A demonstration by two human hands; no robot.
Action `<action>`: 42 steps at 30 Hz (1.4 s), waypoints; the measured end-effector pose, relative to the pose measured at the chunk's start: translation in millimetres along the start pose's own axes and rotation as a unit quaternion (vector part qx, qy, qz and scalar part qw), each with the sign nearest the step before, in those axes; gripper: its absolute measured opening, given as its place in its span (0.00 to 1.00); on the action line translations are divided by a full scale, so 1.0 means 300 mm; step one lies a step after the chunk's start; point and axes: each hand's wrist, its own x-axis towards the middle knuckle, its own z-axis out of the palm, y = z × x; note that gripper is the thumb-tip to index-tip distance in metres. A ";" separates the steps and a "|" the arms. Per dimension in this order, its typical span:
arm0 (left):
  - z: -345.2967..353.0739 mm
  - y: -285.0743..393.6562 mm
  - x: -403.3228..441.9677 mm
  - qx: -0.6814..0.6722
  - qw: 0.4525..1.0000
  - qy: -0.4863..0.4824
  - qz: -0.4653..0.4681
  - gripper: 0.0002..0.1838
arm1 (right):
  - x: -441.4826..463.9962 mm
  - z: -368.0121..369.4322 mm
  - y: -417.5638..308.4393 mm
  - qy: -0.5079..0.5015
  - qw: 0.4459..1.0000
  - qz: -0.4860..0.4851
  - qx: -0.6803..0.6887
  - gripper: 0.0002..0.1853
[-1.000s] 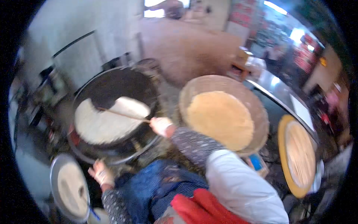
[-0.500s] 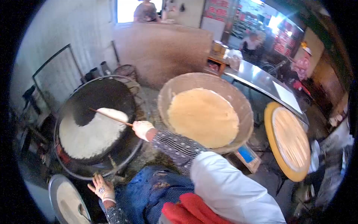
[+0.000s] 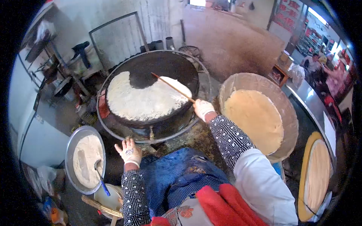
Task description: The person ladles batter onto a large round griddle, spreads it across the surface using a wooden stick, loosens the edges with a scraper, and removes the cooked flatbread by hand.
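Note:
My right hand [image 3: 204, 109], in a pale glove, is closed round the end of a thin wooden stick [image 3: 172, 87]. The stick reaches left across white batter [image 3: 141, 101] spread on a large round black griddle [image 3: 162, 64]. A notch of bare griddle shows at the batter's upper edge, and a smoother, thicker part lies under the stick at the right. My left hand [image 3: 130, 151], gloved with bare fingertips, has its fingers spread near the front of the metal ring [image 3: 151, 141] around the griddle and holds nothing.
A metal basin [image 3: 71, 165] of pale batter with a blue-handled ladle [image 3: 102, 182] stands at lower left, beside a white bucket [image 3: 107, 194]. Right of the griddle is a large tub [image 3: 288, 124] of yellowish batter. A yellow-rimmed round tray [image 3: 306, 188] stands far right. People [image 3: 333, 77] are in the background.
The view has swung left, so the griddle and tub appear farther right and more of the left side shows. The stick stays in my right hand over the batter; my left hand remains spread.

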 end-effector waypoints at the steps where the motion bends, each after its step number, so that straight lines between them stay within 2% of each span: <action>1: -0.048 -0.012 0.002 -0.001 1.000 -0.015 -0.008 0.31 | -0.047 -0.094 -0.084 -0.032 0.999 -0.006 -0.004 0.15; 2: -0.114 0.002 0.007 -0.009 1.000 -0.024 -0.008 0.31 | -0.102 -0.190 -0.168 -0.055 0.998 -0.005 -0.015 0.14; 3: -0.211 0.027 0.008 -0.031 0.998 -0.049 -0.034 0.32 | -0.126 -0.167 -0.174 -0.093 0.995 -0.042 -0.006 0.15; 5: -0.142 -0.036 0.035 -0.022 0.997 -0.068 -0.042 0.31 | -0.176 -0.121 -0.184 -0.172 0.979 -0.112 0.020 0.16; 6: -0.109 -0.068 0.046 -0.018 0.996 -0.078 -0.046 0.31 | -0.173 -0.032 -0.129 -0.098 0.991 -0.095 0.004 0.17; 8: -0.042 -0.126 0.081 0.038 0.991 -0.100 -0.078 0.33 | -0.090 -0.092 -0.059 -0.070 0.995 0.060 0.049 0.18; 10: -0.046 -0.167 0.114 0.046 0.986 -0.136 -0.089 0.35 | -0.050 -0.116 -0.078 -0.043 0.998 0.031 0.019 0.18; 11: -0.056 -0.157 0.100 0.081 0.986 -0.117 -0.086 0.34 | -0.049 -0.137 -0.090 -0.030 0.999 0.014 0.005 0.18; 14: -0.107 -0.034 0.039 -0.020 0.998 -0.055 -0.006 0.32 | -0.133 -0.170 -0.122 -0.038 0.993 -0.108 -0.007 0.15; 15: -0.172 0.055 0.011 -0.064 0.995 -0.061 0.039 0.31 | -0.102 -0.101 -0.090 -0.077 0.995 -0.070 -0.010 0.11; 16: -0.239 0.127 -0.033 -0.104 0.990 -0.065 0.075 0.30 | -0.164 -0.231 -0.111 -0.072 0.996 -0.052 -0.018 0.10; 17: -0.215 0.157 -0.072 -0.093 0.990 -0.051 0.096 0.31 | -0.113 -0.135 -0.064 -0.016 1.000 -0.010 0.003 0.11; 18: -0.154 0.181 -0.077 -0.084 0.989 -0.037 0.113 0.31 | -0.080 -0.094 -0.054 -0.009 1.000 -0.012 0.004 0.15; 20: 0.001 0.158 -0.091 -0.050 0.993 0.037 0.101 0.32 | -0.093 -0.137 -0.144 -0.049 0.999 -0.007 0.020 0.19; 22: -0.032 0.149 -0.085 -0.033 0.995 -0.040 0.082 0.33 | -0.135 -0.163 -0.182 -0.074 0.996 -0.046 -0.006 0.19; 24: -0.024 0.145 -0.084 -0.003 0.996 -0.047 0.076 0.33 | -0.104 -0.071 -0.105 -0.069 0.997 -0.032 -0.034 0.19; 25: -0.024 0.139 -0.082 0.011 0.996 -0.053 0.074 0.33 | -0.066 -0.018 -0.046 -0.029 0.998 -0.027 -0.044 0.19; 27: 0.015 0.104 -0.066 0.007 0.997 -0.034 0.071 0.30 | -0.028 -0.053 -0.101 -0.025 0.999 0.022 -0.027 0.18; 31: 0.027 0.096 -0.060 0.019 0.999 -0.016 0.047 0.27 | -0.045 -0.061 -0.170 -0.063 0.995 -0.048 -0.059 0.20; 34: 0.055 0.082 -0.050 0.014 0.999 -0.001 0.030 0.26 | -0.012 -0.060 -0.110 -0.054 0.993 0.023 -0.101 0.18; 36: -0.005 0.076 -0.056 -0.027 0.999 0.002 0.030 0.25 | 0.018 -0.033 -0.098 -0.032 0.991 -0.003 -0.129 0.19; 38: 0.025 0.071 -0.043 -0.055 0.998 0.026 0.013 0.23 | -0.037 -0.101 -0.175 -0.062 0.993 -0.022 -0.094 0.20; 40: 0.079 0.067 -0.038 -0.051 0.997 0.054 -0.001 0.23 | -0.029 -0.033 -0.115 -0.082 0.995 -0.022 -0.050 0.19; 42: 0.149 0.063 -0.031 -0.019 0.993 0.114 0.003 0.24 | 0.021 -0.003 -0.022 -0.056 0.990 -0.055 -0.120 0.19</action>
